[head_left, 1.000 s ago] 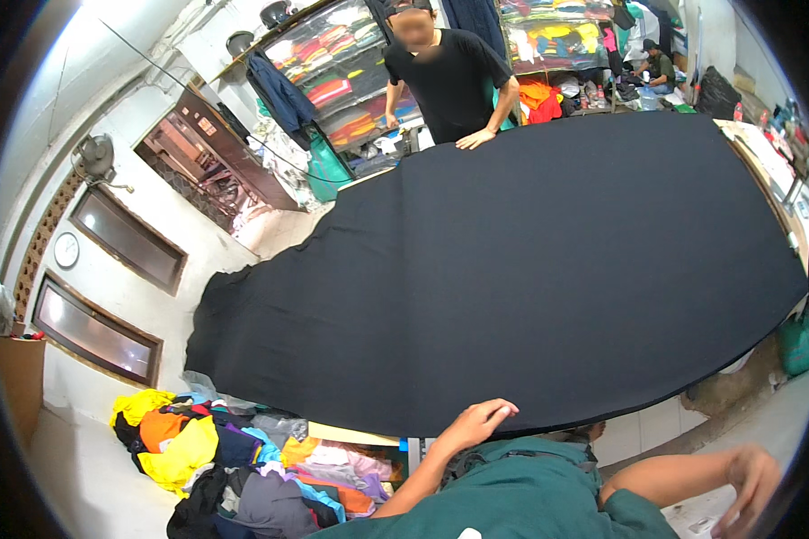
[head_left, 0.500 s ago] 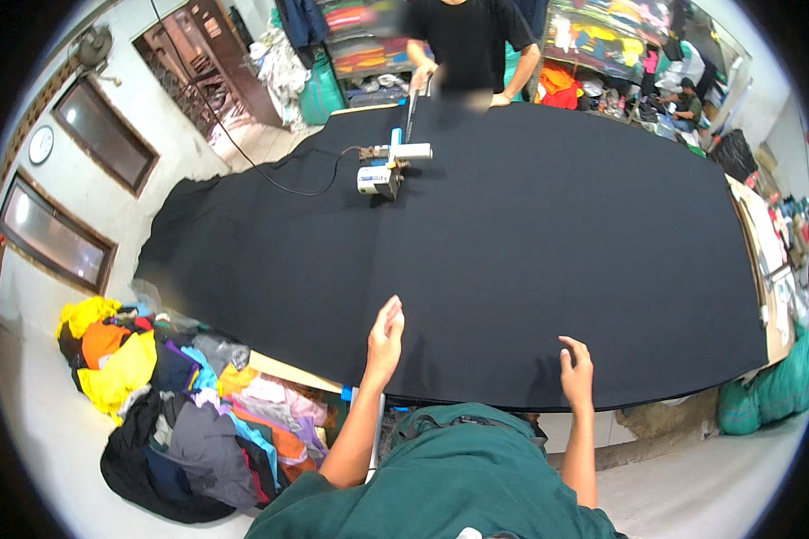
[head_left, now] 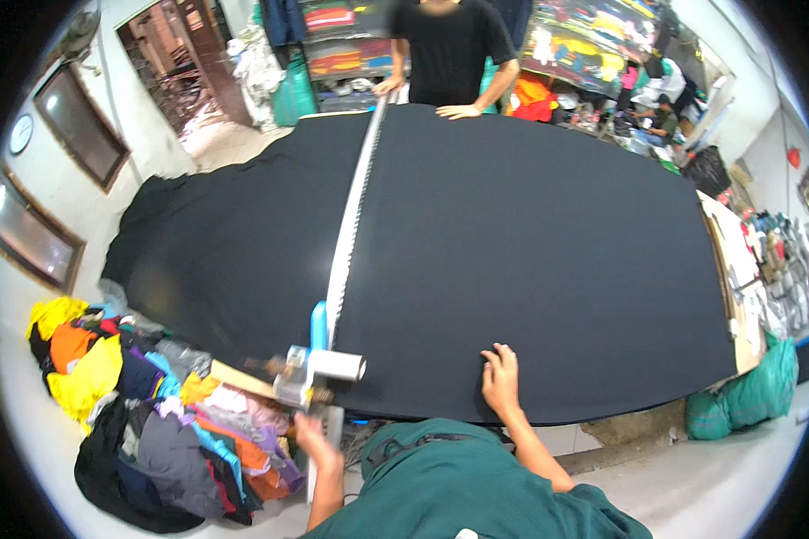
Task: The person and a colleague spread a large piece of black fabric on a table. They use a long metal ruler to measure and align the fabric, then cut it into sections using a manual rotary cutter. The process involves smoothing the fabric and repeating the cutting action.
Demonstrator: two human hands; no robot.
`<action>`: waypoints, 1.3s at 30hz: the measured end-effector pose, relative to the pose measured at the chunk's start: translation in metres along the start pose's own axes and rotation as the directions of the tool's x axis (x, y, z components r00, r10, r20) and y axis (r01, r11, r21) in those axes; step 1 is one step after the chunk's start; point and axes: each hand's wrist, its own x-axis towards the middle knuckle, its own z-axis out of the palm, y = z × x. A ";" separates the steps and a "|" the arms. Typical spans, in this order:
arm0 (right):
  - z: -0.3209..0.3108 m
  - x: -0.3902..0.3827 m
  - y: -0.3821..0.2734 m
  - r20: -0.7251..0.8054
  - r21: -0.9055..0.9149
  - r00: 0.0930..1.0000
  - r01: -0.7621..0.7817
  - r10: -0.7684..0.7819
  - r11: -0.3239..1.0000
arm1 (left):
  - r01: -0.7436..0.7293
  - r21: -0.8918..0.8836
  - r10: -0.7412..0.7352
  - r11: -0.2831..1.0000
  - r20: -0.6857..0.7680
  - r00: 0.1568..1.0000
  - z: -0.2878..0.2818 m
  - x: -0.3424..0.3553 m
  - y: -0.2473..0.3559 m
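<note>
A large black cloth (head_left: 530,242) covers the table. Across it, from the far edge to the near one, runs a long white toothed rail (head_left: 355,216). At the rail's near end sits a cutting machine (head_left: 310,373) with a white cylinder and a blue upright part, smeared by motion. My left hand (head_left: 319,445) is just below the machine at the near table edge; its fingers are blurred, and I cannot tell whether they touch anything. Over the cloth near the front edge, my right hand (head_left: 502,382) holds nothing, its fingers apart and slightly bent.
Across the table, a person in a black shirt (head_left: 445,58) has one hand at the rail's far end, the other on the table edge. A heap of coloured cloth (head_left: 166,413) lies at left. Green sacks (head_left: 746,395) stand at right. Shelves of folded fabric (head_left: 575,45) line the back.
The cutting machine has come from the far side to the near edge, and the rail now lies across the cloth. My left hand has dropped down beside it; my right hand has shifted left.
</note>
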 end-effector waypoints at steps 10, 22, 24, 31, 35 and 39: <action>0.004 -0.008 0.002 0.017 -0.113 1.000 -0.022 0.024 0.993 | -0.088 0.412 0.200 0.907 -0.236 0.951 -0.147 -0.001 -0.061; 0.017 -0.001 -0.004 0.045 -0.200 0.999 0.027 -0.019 0.980 | -0.251 0.606 0.383 0.755 -0.097 0.919 -0.226 0.008 -0.091; 0.011 -0.006 0.002 0.012 -0.226 1.000 -0.007 0.010 0.974 | -0.269 0.601 0.371 0.753 -0.050 0.927 -0.215 0.016 -0.088; 0.015 -0.003 -0.006 0.015 -0.198 1.000 -0.009 0.013 0.980 | -0.167 0.465 0.226 0.869 -0.074 0.971 -0.100 -0.009 -0.012; 0.012 -0.004 -0.008 -0.010 -0.210 1.000 -0.021 0.019 0.977 | -0.146 0.120 0.132 0.982 0.119 0.984 0.022 0.012 0.022; 0.017 -0.004 -0.007 -0.014 -0.214 1.000 -0.017 0.015 0.977 | -0.103 -0.107 0.143 0.989 0.487 0.861 0.178 0.055 0.078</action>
